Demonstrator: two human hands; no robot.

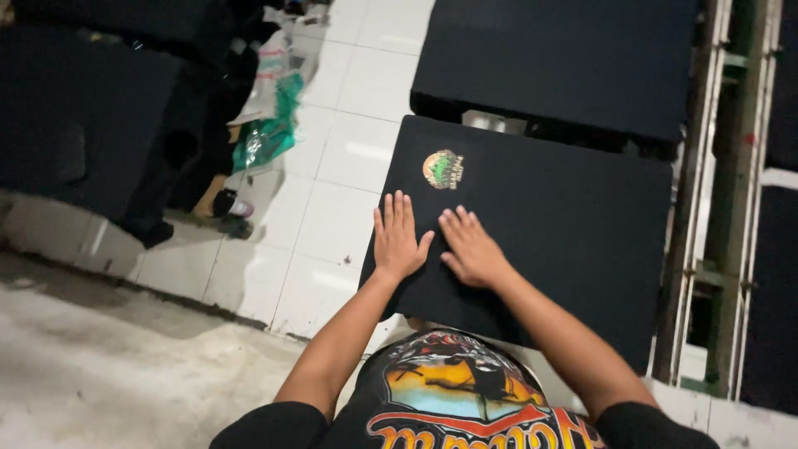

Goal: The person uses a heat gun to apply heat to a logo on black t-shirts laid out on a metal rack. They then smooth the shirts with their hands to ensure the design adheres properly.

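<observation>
A black cloth-covered board (573,224) lies in front of me, with a small round green and yellow printed emblem (443,169) near its far left corner. My left hand (397,237) rests flat on the board's left edge, fingers spread and pointing away from me. Close beside it, my right hand (471,247) also lies palm down on the black surface, fingers together and angled left. Both hands are just below the emblem. Neither hand holds anything.
A second black board (565,58) sits beyond the first. A metal rail frame (706,208) runs along the right side. White floor tiles (332,208) lie to the left, with dark fabric piles (91,116) and a green and white bag (270,116) further left.
</observation>
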